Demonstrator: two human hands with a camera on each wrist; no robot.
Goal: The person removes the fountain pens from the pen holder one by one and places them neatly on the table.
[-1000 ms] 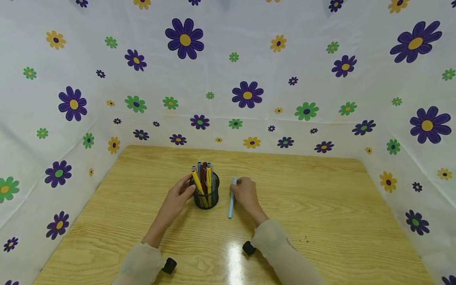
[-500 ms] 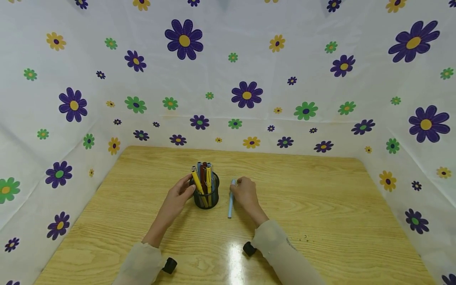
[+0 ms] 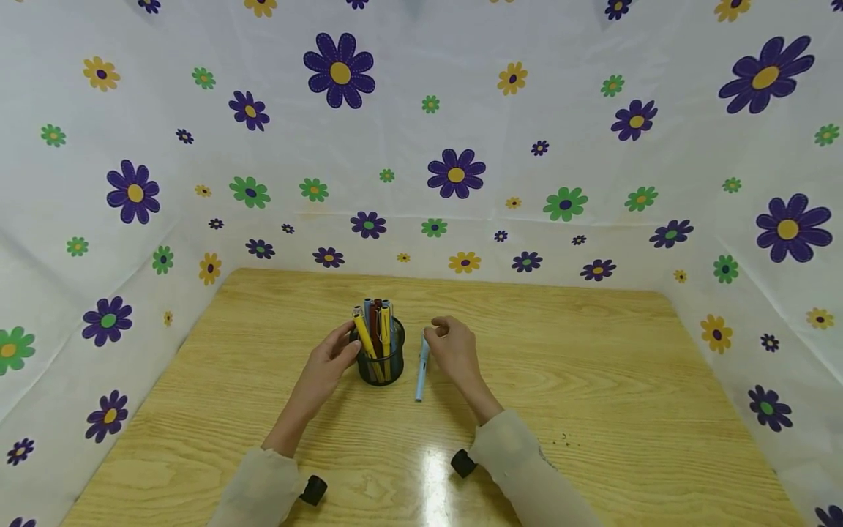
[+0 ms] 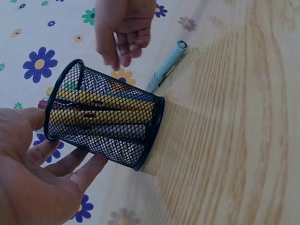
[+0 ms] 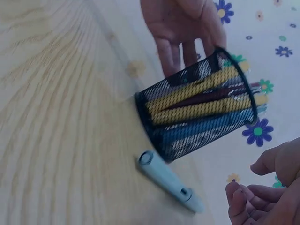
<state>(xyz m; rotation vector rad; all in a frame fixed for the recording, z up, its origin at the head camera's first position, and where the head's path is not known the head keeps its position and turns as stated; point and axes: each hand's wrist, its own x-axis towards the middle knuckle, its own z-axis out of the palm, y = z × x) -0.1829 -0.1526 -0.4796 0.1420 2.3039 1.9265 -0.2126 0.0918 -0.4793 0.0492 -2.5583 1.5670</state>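
Pale blue, the pen lies just right of the mesh cup, likely light, stiff and slick, best pinched mid-barrel; the left hand rests against the cup, the right hand hangs near the pen, loosely curled, gripping nothing

Pen holder: blk wire mesh, looks like coated metal, semi-gloss. Lt-blue pen: smooth plastic, soft sheen. Yellow pens are smooth plastic too. Tabletop shows wood grain, smooth & glossy w/ bright glare. Backdrop: creased printed sheet, cloth/plastic unclear. Sleeves: matt cloth.
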